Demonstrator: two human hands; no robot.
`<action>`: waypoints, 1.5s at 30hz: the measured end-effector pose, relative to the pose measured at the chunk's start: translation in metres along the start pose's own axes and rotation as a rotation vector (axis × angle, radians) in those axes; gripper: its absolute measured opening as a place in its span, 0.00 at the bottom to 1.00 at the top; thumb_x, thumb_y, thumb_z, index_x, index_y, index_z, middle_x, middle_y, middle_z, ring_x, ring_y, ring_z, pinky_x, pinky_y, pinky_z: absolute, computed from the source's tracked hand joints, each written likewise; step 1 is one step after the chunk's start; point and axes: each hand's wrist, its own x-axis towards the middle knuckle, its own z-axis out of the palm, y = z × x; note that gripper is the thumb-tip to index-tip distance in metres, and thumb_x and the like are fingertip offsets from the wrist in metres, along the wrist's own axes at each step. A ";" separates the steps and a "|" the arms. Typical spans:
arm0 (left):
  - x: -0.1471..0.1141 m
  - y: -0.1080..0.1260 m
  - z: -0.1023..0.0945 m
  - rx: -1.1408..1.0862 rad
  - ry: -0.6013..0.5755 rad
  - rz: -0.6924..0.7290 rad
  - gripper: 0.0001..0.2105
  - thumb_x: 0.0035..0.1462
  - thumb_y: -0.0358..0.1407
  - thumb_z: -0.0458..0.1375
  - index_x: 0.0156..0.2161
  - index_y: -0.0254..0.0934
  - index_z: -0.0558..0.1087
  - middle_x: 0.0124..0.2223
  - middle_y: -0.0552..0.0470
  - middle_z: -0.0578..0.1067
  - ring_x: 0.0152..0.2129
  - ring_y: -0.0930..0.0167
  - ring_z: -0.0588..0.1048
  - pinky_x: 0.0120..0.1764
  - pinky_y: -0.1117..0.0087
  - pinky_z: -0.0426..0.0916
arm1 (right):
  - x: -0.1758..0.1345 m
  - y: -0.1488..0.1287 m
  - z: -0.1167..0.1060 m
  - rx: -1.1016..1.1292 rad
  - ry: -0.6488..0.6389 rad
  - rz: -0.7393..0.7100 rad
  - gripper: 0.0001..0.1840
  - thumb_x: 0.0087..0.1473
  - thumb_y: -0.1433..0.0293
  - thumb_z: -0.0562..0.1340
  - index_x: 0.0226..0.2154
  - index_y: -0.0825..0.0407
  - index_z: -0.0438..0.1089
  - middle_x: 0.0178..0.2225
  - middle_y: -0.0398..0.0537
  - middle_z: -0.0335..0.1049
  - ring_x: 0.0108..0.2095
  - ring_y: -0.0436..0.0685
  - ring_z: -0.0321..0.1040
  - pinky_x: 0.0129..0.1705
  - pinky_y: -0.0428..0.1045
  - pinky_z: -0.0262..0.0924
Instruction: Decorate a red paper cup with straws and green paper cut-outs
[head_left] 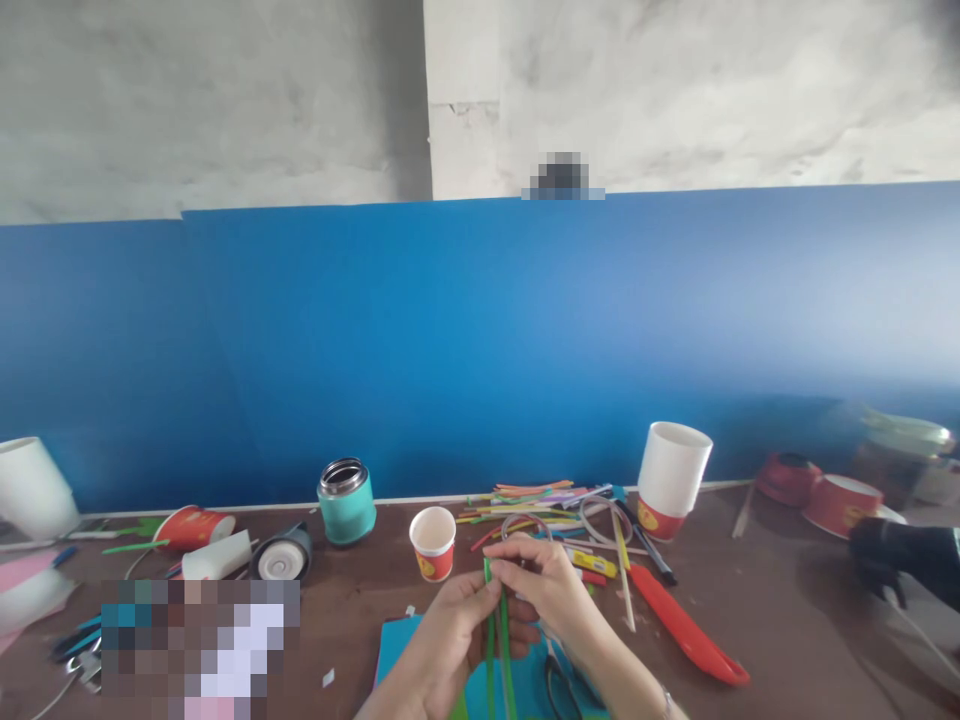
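Craft workshop, seemingly. Brown table (341, 620): coloured strips (536, 492) heaped far middle, scissors (552, 664) and green strips (505, 650) near, cups (433, 535) left and right. Blue partition (450, 340) along far edge; bare, patchy grey wall (225, 110) beyond.

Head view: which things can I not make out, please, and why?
In the head view:
Green strips: lower ends cut off by the bottom edge; any join at the top hidden by the fingers.
Teal jar: inner bottom hidden by its own wall.
Far-left white item: cut by the left edge.
Lower-left pixelated patch: masks what lies there.
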 end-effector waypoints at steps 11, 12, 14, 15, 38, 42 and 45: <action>0.000 -0.001 -0.003 0.060 0.037 -0.016 0.20 0.48 0.47 0.62 0.36 0.29 0.71 0.29 0.43 0.77 0.24 0.66 0.77 0.30 0.68 0.66 | -0.005 -0.010 -0.001 0.158 -0.072 0.161 0.21 0.44 0.59 0.65 0.38 0.55 0.76 0.17 0.40 0.62 0.20 0.48 0.58 0.24 0.44 0.55; 0.000 -0.001 -0.003 0.065 0.033 -0.017 0.19 0.48 0.47 0.62 0.35 0.29 0.71 0.28 0.43 0.77 0.24 0.66 0.76 0.29 0.68 0.65 | -0.005 -0.009 -0.002 0.121 -0.089 0.150 0.20 0.43 0.60 0.66 0.37 0.55 0.76 0.19 0.42 0.65 0.21 0.48 0.59 0.25 0.45 0.56; 0.000 -0.002 -0.004 0.073 0.022 -0.024 0.19 0.48 0.46 0.62 0.34 0.29 0.70 0.28 0.44 0.77 0.23 0.66 0.76 0.29 0.68 0.65 | -0.003 -0.008 -0.003 0.020 -0.105 0.078 0.16 0.42 0.63 0.66 0.34 0.54 0.77 0.26 0.46 0.69 0.24 0.50 0.62 0.27 0.45 0.58; 0.000 -0.002 -0.004 0.075 0.017 -0.030 0.18 0.48 0.46 0.62 0.34 0.30 0.70 0.28 0.44 0.77 0.23 0.67 0.76 0.28 0.69 0.65 | -0.002 -0.007 -0.004 -0.034 -0.102 0.023 0.13 0.43 0.65 0.65 0.33 0.54 0.78 0.28 0.47 0.70 0.26 0.51 0.63 0.29 0.46 0.59; 0.009 -0.013 -0.007 0.127 0.078 -0.008 0.23 0.45 0.50 0.63 0.35 0.29 0.71 0.28 0.44 0.76 0.22 0.67 0.76 0.29 0.68 0.65 | 0.002 0.005 0.001 0.034 -0.033 -0.006 0.14 0.41 0.59 0.66 0.22 0.53 0.78 0.33 0.50 0.68 0.29 0.53 0.64 0.24 0.44 0.58; 0.013 -0.019 -0.012 0.077 0.033 -0.057 0.23 0.44 0.47 0.65 0.39 0.28 0.70 0.28 0.43 0.77 0.23 0.65 0.76 0.28 0.69 0.65 | 0.003 0.005 -0.001 0.053 0.022 0.031 0.14 0.40 0.60 0.67 0.17 0.54 0.76 0.31 0.50 0.68 0.28 0.53 0.63 0.22 0.44 0.56; 0.012 -0.021 -0.012 0.083 0.047 -0.058 0.23 0.42 0.46 0.66 0.39 0.28 0.70 0.30 0.41 0.77 0.26 0.64 0.77 0.30 0.67 0.66 | 0.003 0.003 -0.003 0.035 0.047 0.016 0.15 0.41 0.61 0.67 0.15 0.55 0.75 0.30 0.50 0.68 0.32 0.56 0.65 0.26 0.45 0.58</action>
